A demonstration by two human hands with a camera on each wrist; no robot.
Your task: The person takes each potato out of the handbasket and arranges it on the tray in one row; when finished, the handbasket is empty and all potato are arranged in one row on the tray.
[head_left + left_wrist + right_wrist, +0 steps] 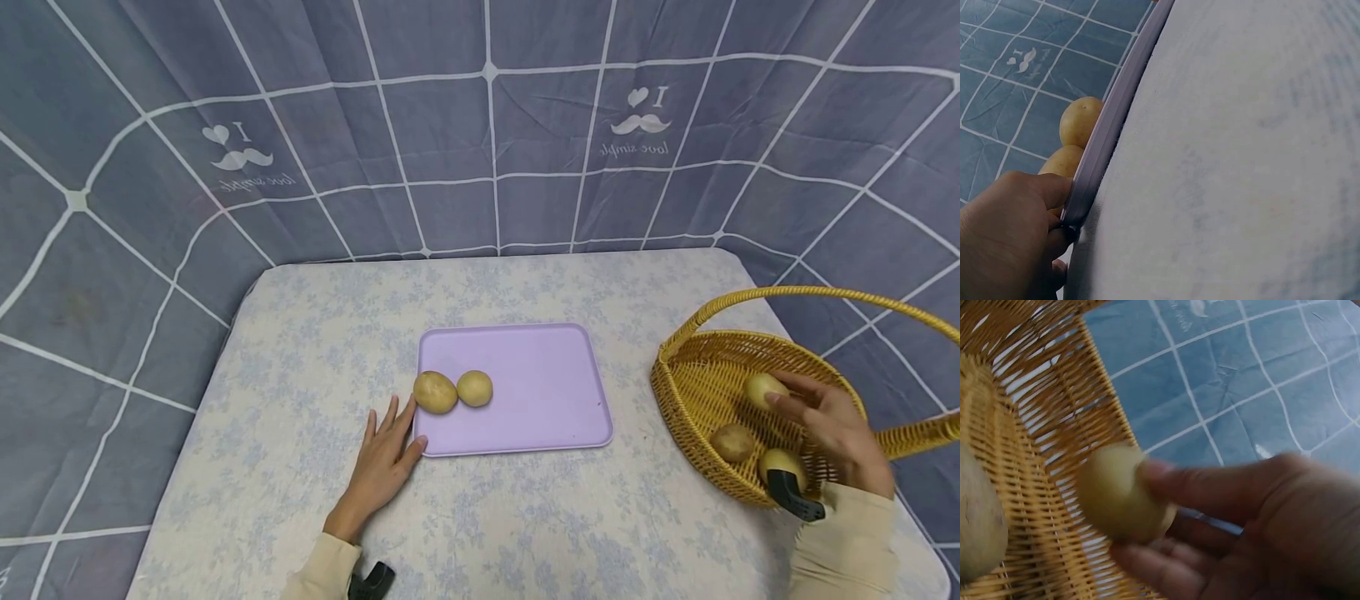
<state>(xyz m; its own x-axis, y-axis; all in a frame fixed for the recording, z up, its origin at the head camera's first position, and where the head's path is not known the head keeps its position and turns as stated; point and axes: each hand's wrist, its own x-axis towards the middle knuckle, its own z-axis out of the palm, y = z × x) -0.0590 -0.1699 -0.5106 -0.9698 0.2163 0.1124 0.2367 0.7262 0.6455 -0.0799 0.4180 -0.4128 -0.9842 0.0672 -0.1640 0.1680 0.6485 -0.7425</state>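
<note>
My right hand (pixel 838 423) holds a small pale potato (pixel 763 390) between thumb and fingers inside the wicker basket (pixel 678 417). In the right wrist view that potato (pixel 1119 494) is slightly blurred, with the thumb on its near side. Two more potatoes lie lower in the basket, a brownish one (pixel 732 442) and a yellow one (pixel 782 467) by the wrist. My left hand (pixel 384 462) rests with fingers spread at the left edge of the lilac tray (pixel 540 392), thumb at its near corner. On the tray, a larger potato (pixel 435 392) sits beside a smaller one (pixel 475 388).
The basket's tall handle (pixel 810 292) arches over its opening. A pale floral cloth (pixel 525 517) covers the table, and a blue-grey checked curtain (pixel 450 142) hangs behind it. The tray has a low raised rim.
</note>
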